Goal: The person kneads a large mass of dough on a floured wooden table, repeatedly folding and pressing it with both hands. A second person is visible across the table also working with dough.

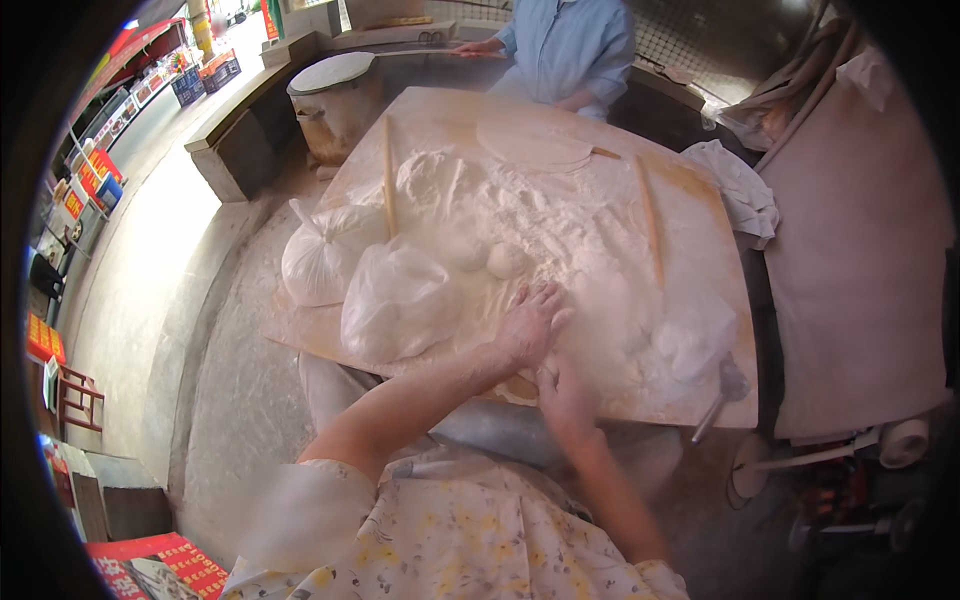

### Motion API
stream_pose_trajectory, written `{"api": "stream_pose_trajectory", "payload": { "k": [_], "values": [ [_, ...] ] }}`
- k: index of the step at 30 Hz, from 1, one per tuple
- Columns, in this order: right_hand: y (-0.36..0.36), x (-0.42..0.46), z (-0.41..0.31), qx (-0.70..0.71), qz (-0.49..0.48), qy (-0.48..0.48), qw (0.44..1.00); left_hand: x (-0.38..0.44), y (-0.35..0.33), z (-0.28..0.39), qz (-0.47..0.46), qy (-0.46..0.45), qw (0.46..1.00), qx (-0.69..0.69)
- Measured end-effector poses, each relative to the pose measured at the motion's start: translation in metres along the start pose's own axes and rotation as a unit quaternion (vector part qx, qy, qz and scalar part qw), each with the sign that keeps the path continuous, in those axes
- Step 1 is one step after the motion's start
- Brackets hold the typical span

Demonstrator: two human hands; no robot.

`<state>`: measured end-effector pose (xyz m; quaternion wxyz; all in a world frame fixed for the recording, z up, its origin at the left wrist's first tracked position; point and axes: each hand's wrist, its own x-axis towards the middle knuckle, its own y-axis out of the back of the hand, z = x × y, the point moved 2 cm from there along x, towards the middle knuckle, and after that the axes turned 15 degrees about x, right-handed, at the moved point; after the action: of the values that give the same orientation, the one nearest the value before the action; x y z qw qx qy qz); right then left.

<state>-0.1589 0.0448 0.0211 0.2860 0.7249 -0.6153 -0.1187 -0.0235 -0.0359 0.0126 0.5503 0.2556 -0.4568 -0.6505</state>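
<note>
My left hand point(534, 324) lies palm down over a flour-covered wooden board point(450, 120), its thumb apart from the fingers. What is under the palm is hidden. Close beside its wrist, my right hand point(568, 397) is bent at the board's near edge and blurred; I cannot tell if it holds anything. A round ball of dough point(508, 260) sits just past my left fingertips, with another pale dough ball point(469, 253) to its left. Loose flour point(525, 210) is heaped and streaked across the middle.
Two white plastic bags point(397, 304) point(322, 255) stand at left. Rolling pins point(389, 176) point(649, 217) flank the flour; a flat dough sheet point(532, 146) lies beyond. At right are a clear bag point(694, 330) and metal scraper point(731, 382). A person point(570, 52) sits opposite, near a drum point(337, 112).
</note>
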Motion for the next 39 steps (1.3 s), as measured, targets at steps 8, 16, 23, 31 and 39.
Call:
{"api": "stream_pose_trajectory", "payload": {
  "k": [8, 16, 23, 31, 39],
  "values": [
    [0.015, -0.01, -0.01, 0.07, -0.022, 0.083, 0.994, -0.045, 0.022, 0.021, -0.061, -0.145, 0.987, -0.018],
    [-0.002, 0.011, 0.004, 0.005, 0.033, 0.022, 0.999, 0.013, 0.003, -0.002, 0.016, 0.059, 0.997, -0.054],
    [0.015, -0.03, -0.01, 0.033, -0.015, 0.133, 0.99, -0.052, -0.002, 0.017, 0.009, -0.131, 0.989, -0.062],
    [0.003, 0.005, 0.003, 0.01, 0.019, -0.021, 1.0, 0.001, 0.0, 0.004, 0.044, -0.055, 0.998, -0.003],
    [0.014, -0.032, -0.024, 0.048, -0.002, 0.098, 0.994, -0.053, 0.001, 0.01, 0.037, -0.143, 0.988, 0.043]
  ]
}}
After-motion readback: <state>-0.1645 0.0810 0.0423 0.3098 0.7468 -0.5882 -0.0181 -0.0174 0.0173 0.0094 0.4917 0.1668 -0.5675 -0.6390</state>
